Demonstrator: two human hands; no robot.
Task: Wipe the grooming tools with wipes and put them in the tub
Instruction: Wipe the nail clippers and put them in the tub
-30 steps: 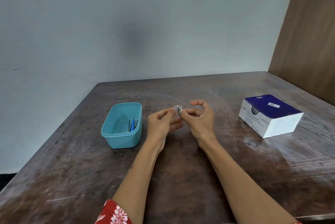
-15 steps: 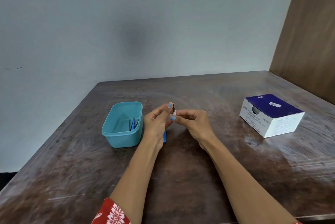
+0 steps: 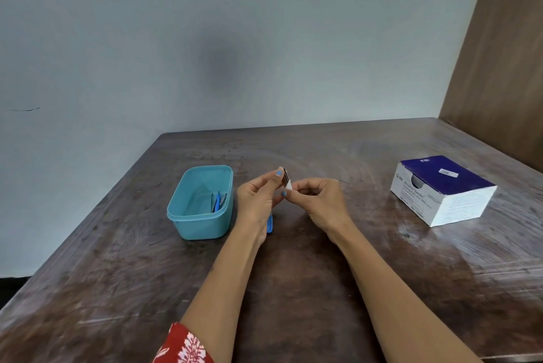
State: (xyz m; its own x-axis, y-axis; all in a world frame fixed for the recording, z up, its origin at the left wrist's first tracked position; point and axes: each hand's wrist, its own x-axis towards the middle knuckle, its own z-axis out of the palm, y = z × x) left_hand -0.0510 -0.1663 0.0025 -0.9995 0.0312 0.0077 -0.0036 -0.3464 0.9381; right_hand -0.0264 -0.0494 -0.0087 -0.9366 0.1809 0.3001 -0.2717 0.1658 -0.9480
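Above brown table: left hand grips blue-handled grooming tool; right hand pinches white wipe against it; teal tub beside, swab box apart

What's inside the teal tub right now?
In the teal tub, a few slim tools, at least one blue-handled, lean against its right wall. Their lower ends are hidden behind the near wall.

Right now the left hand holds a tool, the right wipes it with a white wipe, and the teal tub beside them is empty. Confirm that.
Not quite. The head view shows the tub already holds tools, at least one blue-handled. The rest stands: the left hand holds a tool and the right hand presses a white wipe to it.
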